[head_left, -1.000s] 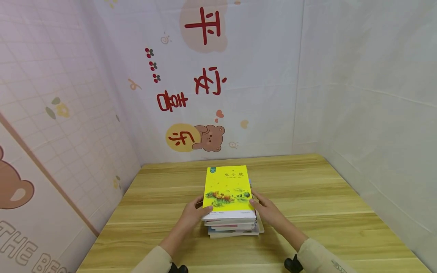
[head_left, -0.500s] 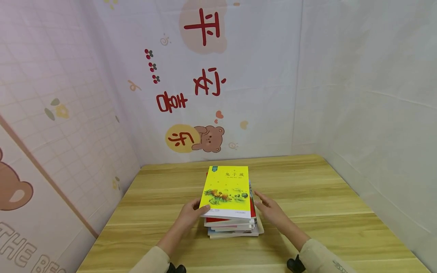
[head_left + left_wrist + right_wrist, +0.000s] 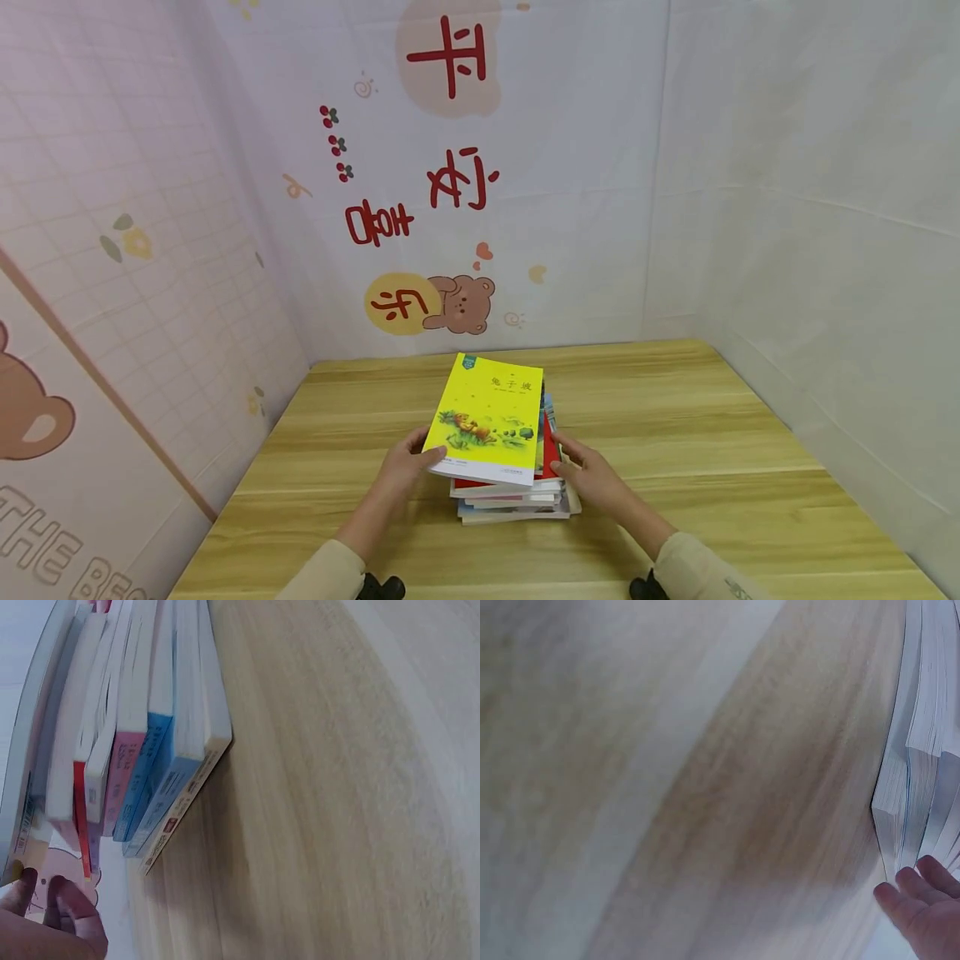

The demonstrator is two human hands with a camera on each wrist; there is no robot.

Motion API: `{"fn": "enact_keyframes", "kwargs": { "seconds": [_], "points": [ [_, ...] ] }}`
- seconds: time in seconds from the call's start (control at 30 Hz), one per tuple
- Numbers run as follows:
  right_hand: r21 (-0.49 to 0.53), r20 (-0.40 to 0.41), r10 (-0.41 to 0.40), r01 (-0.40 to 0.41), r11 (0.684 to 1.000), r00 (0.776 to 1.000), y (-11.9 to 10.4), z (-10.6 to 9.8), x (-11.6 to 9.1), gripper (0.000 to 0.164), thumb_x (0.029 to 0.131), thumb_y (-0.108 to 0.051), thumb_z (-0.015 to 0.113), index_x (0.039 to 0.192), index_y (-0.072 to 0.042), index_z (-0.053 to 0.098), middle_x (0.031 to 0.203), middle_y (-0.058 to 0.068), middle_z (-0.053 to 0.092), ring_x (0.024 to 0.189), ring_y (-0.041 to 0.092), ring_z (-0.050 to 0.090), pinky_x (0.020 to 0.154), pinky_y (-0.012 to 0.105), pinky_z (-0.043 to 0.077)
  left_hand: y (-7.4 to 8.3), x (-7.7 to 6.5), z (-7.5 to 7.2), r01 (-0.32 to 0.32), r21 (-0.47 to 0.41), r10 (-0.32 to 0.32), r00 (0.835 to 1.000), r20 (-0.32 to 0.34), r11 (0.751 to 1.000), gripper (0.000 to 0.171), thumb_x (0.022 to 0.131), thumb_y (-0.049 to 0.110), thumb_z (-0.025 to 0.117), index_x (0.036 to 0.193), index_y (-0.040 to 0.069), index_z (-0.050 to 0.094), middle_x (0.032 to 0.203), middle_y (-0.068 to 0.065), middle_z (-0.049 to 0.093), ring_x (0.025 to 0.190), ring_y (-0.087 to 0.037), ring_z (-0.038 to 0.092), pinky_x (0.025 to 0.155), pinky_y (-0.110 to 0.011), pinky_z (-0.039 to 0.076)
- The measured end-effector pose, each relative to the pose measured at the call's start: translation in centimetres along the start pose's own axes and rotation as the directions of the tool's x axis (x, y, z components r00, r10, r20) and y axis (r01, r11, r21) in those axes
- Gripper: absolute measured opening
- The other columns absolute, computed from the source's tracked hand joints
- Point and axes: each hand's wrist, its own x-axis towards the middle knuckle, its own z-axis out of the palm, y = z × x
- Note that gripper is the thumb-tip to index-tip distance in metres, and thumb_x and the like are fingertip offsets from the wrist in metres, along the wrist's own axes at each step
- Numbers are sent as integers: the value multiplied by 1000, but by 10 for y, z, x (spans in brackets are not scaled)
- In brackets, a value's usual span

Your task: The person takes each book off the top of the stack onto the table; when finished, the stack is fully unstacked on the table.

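Note:
A yellow picture-covered book (image 3: 491, 404) is tilted and shifted left over the top of a stack of books (image 3: 517, 502) on the table. My left hand (image 3: 399, 467) pinches its left edge, thumb on the cover, fingers underneath. In the left wrist view a gap parts this book from the ones below, whose pink and blue spines (image 3: 142, 772) show. A red-covered book (image 3: 551, 450) is partly uncovered beneath it. My right hand (image 3: 596, 475) is at the right side of the stack, fingers extended by the book edges; whether it touches them is hard to tell.
The wooden table (image 3: 712, 467) extends on both sides of the stack. White cloth walls with printed bears and red characters (image 3: 457, 179) enclose it at the back and sides.
The yellow book has moved left and tilted with my left hand, uncovering the red book. My right hand has let go of the yellow book and stays at the stack's right side.

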Motion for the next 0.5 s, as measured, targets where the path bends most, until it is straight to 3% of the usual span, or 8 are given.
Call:
{"fn": "enact_keyframes", "kwargs": {
  "seconds": [0.2,0.5],
  "points": [
    [21,11,14,-14,1000,1000,4,0,1,53,98,-18,64,148,-14,48,143,27,48,134,49,40,107,62,34,3,-2,-7,14,-85,-13,1000,6,996,61,96,14,67,148,-2,40,121,-17,64,84,-19,67,78,-40,53],
    [12,27,14,-15,1000,1000,1,-1,-4,54,99,-21,62,150,-12,45,139,29,51,129,52,44,104,64,35,0,-2,-16,11,-206,-11,1000,4,979,61,97,7,62,151,-3,34,116,-18,68,79,-20,69,75,-43,57]
  ]
}}
